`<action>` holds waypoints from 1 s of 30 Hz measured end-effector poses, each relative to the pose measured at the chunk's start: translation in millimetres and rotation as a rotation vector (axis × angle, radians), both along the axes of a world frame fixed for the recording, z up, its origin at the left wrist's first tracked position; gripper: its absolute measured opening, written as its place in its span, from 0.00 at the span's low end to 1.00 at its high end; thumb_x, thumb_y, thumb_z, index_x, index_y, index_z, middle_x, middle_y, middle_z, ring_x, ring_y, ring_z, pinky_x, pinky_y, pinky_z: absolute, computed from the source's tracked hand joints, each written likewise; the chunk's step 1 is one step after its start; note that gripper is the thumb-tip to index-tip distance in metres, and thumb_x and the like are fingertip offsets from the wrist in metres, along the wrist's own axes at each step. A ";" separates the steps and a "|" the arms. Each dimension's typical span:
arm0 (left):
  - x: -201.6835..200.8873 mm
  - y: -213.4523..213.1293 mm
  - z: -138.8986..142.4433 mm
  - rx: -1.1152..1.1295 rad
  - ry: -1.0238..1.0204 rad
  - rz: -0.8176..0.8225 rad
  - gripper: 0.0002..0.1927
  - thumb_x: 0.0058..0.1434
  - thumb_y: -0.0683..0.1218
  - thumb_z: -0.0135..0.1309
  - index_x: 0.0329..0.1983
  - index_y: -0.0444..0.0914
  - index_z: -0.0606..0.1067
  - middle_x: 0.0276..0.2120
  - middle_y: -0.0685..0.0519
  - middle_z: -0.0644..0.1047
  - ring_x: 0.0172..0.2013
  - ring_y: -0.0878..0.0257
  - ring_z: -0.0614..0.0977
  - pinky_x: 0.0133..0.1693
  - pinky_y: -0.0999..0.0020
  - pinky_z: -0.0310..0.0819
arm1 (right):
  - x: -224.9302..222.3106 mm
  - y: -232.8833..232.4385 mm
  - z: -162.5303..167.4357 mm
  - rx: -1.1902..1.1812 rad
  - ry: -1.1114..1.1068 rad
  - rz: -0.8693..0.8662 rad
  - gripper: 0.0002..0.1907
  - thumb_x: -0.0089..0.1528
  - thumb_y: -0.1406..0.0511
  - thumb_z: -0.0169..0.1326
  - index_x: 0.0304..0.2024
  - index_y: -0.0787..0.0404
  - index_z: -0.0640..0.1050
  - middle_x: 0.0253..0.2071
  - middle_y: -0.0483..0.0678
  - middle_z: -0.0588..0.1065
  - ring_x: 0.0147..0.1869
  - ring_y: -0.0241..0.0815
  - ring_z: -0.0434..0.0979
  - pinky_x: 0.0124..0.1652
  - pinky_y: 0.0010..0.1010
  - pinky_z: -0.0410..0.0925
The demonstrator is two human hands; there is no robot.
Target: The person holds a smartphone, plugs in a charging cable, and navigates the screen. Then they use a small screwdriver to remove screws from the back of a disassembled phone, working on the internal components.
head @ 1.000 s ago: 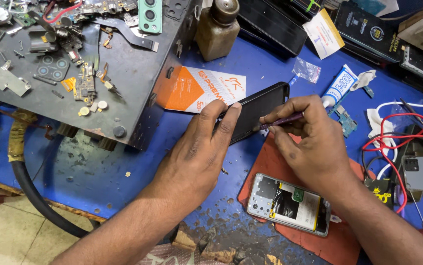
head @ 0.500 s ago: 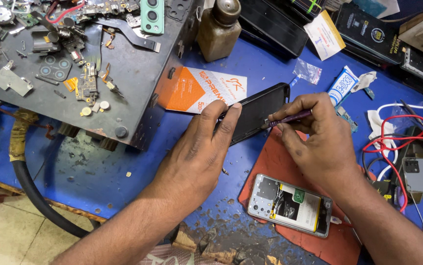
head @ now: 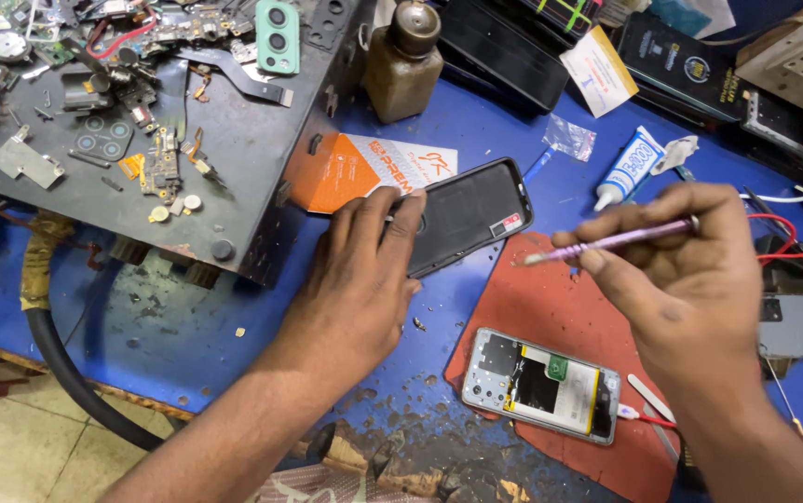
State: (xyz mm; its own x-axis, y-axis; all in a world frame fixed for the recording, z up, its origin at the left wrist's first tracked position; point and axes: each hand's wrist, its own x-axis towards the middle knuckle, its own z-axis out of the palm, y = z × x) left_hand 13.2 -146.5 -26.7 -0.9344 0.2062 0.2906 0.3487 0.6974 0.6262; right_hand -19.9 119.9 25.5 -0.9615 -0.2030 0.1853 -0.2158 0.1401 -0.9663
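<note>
I am leaning over the blue surface [head: 187, 317], which is running from the near left up to the far right under everything I am handling. On it, far left, a dark metal block [head: 234, 140] is sitting, littered with small phone parts. Right of centre a red mat [head: 551, 298] is lying flat, and an opened phone [head: 541, 382] is resting on its near part with its insides facing up.

The black phone case [head: 467, 214] is lying between my two hands, its long axis slanting from near left up to far right. My left hand [head: 364, 270] is the nearer one: it is pressing down on the case's left end, fingers spread flat over it, closed on nothing. An orange and white card [head: 364, 168] is lying just beyond those fingers, partly under the case.

My right hand [head: 681, 270] is hovering apart from the case, to its right, above the mat. It is pinching a thin purple tool [head: 606, 240] between thumb and fingers, and the tool's tip is pointing left toward the case's right end without touching it. A white glue tube [head: 630, 168] is lying farther back.
</note>
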 end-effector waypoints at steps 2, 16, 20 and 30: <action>-1.3 0.4 -1.4 -0.031 0.004 0.012 0.39 0.56 0.42 0.60 0.69 0.31 0.59 0.64 0.37 0.62 0.63 0.39 0.65 0.61 0.46 0.59 | 14.4 10.8 2.5 -0.124 -0.047 -0.026 0.23 0.65 0.85 0.51 0.54 0.61 0.61 0.46 0.57 0.74 0.58 0.48 0.80 0.64 0.52 0.73; 48.4 68.9 25.1 0.357 0.037 -0.323 0.24 0.63 0.44 0.62 0.61 0.34 0.72 0.57 0.40 0.76 0.58 0.43 0.77 0.59 0.54 0.72 | 118.7 83.9 -29.3 -0.614 -0.182 -0.273 0.21 0.63 0.84 0.47 0.54 0.60 0.65 0.52 0.60 0.74 0.59 0.55 0.79 0.61 0.51 0.70; 63.2 111.9 20.5 0.593 -0.186 -0.361 0.21 0.62 0.45 0.65 0.56 0.34 0.75 0.50 0.44 0.79 0.49 0.50 0.83 0.46 0.62 0.79 | 135.0 86.8 -46.5 -0.726 -0.168 -0.230 0.21 0.64 0.85 0.47 0.54 0.61 0.65 0.52 0.61 0.74 0.60 0.56 0.78 0.67 0.52 0.68; 73.1 144.4 7.7 0.637 -0.331 -0.315 0.06 0.61 0.40 0.65 0.40 0.35 0.81 0.30 0.52 0.81 0.26 0.63 0.81 0.28 0.69 0.73 | 156.8 97.8 -61.5 -0.671 -0.073 -0.287 0.22 0.63 0.85 0.49 0.54 0.62 0.64 0.49 0.62 0.74 0.59 0.55 0.78 0.63 0.54 0.71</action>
